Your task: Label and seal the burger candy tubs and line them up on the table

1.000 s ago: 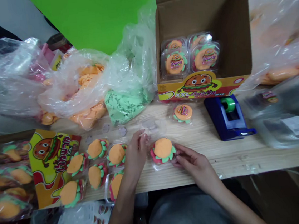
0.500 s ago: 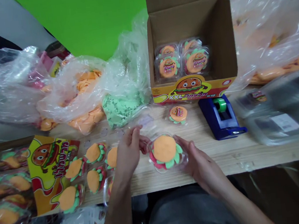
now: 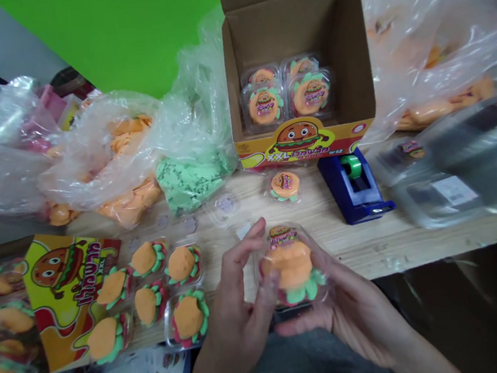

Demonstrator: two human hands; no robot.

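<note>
Both my hands hold a clear plastic box with a burger-shaped sweet [image 3: 294,265] in it, orange on top with green frills. My right hand [image 3: 356,306] cups it from the right and beneath. On the left side, my left hand [image 3: 243,301] has its thumb against the box front and its fingers near the upper edge. A burger label [image 3: 282,236] shows at the far side of the box; whether it is on the lid I cannot tell. Just beyond lies a labelled burger box [image 3: 285,186] on the table.
A display carton [image 3: 306,141] holding several labelled burger boxes stands at the back. Beside it are a blue tape dispenser [image 3: 362,200] and clear plastic boxes [image 3: 438,198]. Several unlidded burgers [image 3: 189,317] and another carton [image 3: 59,304] sit at left, near bags of green pieces [image 3: 193,178].
My left hand has come to the burger box and now grips it. The box is tilted differently, and a burger label now shows on it. The view has shifted slightly right.
</note>
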